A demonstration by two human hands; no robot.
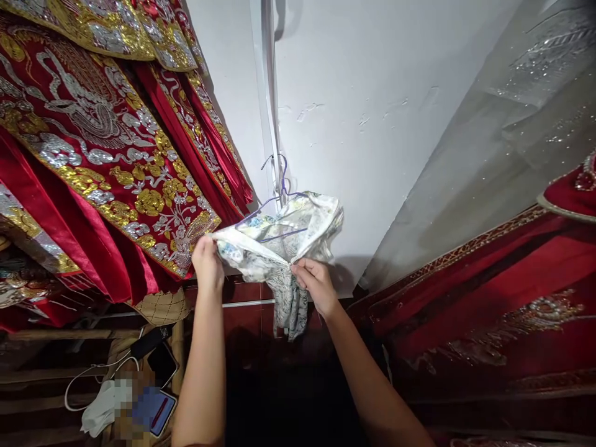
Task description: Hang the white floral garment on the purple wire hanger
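Note:
A pale printed cloth point(279, 239) with blue and yellow patches is draped over a purple wire hanger point(279, 208) that hangs on a white vertical strip on the wall. My left hand point(207, 264) pinches the cloth's left corner and pulls it outward. My right hand point(316, 285) grips the cloth's lower middle, where a bunched tail of fabric hangs down below the fingers. Both arms reach up from the bottom of the view.
Red garments with gold and silver embroidery point(102, 149) hang at the left, close to my left hand. More red embroidered fabric point(488, 298) under clear plastic fills the right. A white wall point(372, 93) is behind. Phones point(158, 366), a cable and a white cloth lie on a bamboo shelf at lower left.

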